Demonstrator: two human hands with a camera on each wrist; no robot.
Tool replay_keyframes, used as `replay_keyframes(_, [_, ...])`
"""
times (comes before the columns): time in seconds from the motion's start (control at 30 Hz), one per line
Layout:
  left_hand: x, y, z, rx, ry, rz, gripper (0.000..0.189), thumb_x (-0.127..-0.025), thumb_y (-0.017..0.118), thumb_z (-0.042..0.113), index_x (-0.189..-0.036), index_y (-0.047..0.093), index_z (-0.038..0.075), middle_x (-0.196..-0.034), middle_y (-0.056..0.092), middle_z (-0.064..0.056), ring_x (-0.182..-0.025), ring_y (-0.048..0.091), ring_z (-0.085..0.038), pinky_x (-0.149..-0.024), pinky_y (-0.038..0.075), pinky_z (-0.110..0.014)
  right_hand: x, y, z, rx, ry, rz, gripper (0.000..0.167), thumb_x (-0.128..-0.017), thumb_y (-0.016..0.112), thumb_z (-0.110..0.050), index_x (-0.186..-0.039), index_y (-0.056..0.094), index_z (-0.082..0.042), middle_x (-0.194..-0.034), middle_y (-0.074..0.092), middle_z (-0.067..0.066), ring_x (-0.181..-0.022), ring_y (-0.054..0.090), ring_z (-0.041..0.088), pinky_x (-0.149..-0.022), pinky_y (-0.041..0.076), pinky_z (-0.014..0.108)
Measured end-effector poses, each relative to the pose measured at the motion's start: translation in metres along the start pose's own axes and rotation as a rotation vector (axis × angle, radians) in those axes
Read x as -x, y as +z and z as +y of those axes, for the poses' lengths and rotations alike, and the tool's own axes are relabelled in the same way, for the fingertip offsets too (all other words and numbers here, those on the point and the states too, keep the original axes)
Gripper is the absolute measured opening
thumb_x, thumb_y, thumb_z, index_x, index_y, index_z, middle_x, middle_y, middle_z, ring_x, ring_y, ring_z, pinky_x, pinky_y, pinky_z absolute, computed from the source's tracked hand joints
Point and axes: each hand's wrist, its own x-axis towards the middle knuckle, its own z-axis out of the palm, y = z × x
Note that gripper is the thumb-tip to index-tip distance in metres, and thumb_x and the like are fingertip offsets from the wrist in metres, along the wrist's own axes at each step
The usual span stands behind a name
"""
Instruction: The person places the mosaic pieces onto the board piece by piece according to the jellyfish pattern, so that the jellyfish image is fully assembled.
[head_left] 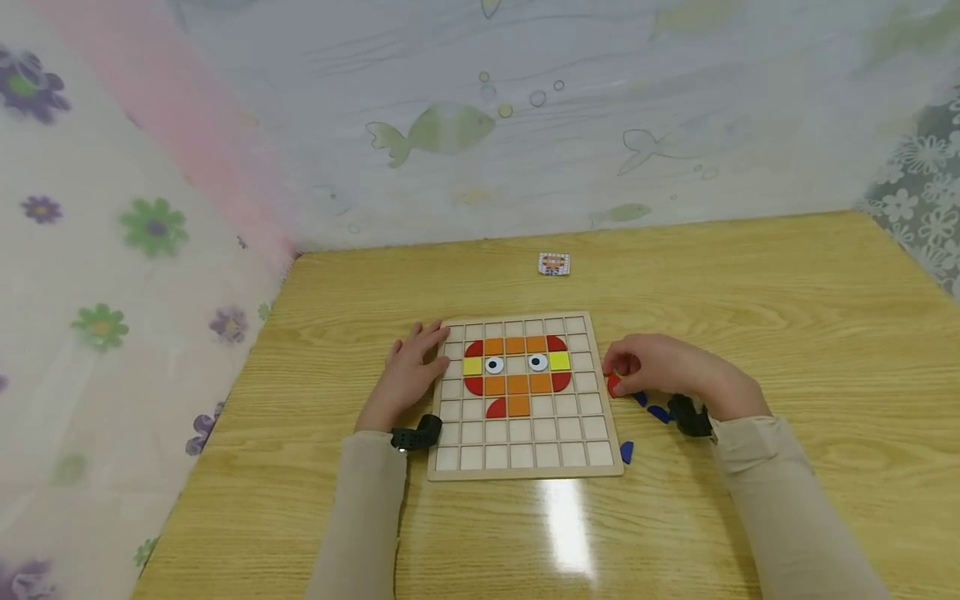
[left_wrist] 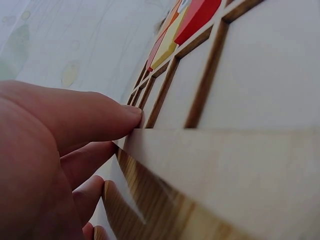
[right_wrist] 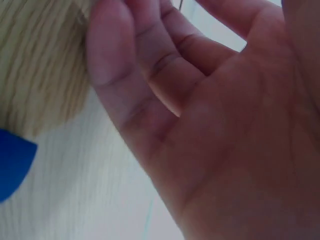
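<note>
A square wooden grid board (head_left: 461,433) lies on the table, with red, orange and yellow pieces and two round eye pieces (head_left: 537,362) set in its cells. My left hand (head_left: 408,371) is at its left edge, fingers fairly straight; in the left wrist view the thumb (left_wrist: 107,117) touches the rim. Just off the board's right edge, my right hand (head_left: 663,362) pinches a red rounded piece (head_left: 614,387) near the tabletop. That piece does not show in the right wrist view. Close by lie blue curved pieces (head_left: 659,414), one partly under the hand.
Another blue piece (head_left: 627,452) lies beside the board's lower right edge. Behind the board is a small picture card (head_left: 554,264) with a similar grid pattern. A patterned wall covering (head_left: 450,183) borders the wooden table (head_left: 787,292) at the back and left.
</note>
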Motion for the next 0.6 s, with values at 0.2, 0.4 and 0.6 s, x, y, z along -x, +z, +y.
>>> replay_keyframes(0.2, [0.0003, -0.0005, -0.001, -0.005, 0.002, 0.0, 0.049, -0.092, 0.047, 0.025, -0.139, 0.035, 0.016, -0.146, 0.022, 0.004, -0.135, 0.003, -0.019, -0.105, -0.005, -0.043, -0.0022, -0.0025, 0.0037, 0.032, 0.037, 0.082, 0.017, -0.081, 0.066, -0.024, -0.093, 0.062, -0.013, -0.084, 0.057, -0.001, -0.074, 0.048, 0.016, -0.067, 0.041, 0.031])
replay_keyframes(0.4, [-0.0014, 0.0003, -0.001, -0.007, -0.014, 0.0, 0.049, -0.092, 0.047, 0.026, -0.138, 0.035, 0.018, -0.146, 0.022, 0.005, -0.135, 0.003, -0.018, -0.105, -0.005, -0.042, -0.0022, -0.0035, 0.0065, 0.056, 0.022, 0.09, 0.019, -0.08, 0.067, -0.023, -0.095, 0.063, -0.012, -0.086, 0.058, -0.002, -0.076, 0.05, 0.015, -0.07, 0.042, 0.032])
replay_keyframes(0.6, [-0.0025, 0.0003, 0.0001, -0.016, -0.028, 0.0, 0.048, -0.092, 0.047, 0.027, -0.138, 0.036, 0.018, -0.146, 0.023, 0.005, -0.135, 0.003, -0.018, -0.105, -0.004, -0.042, -0.0055, -0.0033, 0.0063, 0.109, 0.03, 0.116, 0.015, -0.079, 0.068, -0.025, -0.087, 0.063, -0.013, -0.082, 0.058, -0.002, -0.072, 0.049, 0.016, -0.067, 0.041, 0.032])
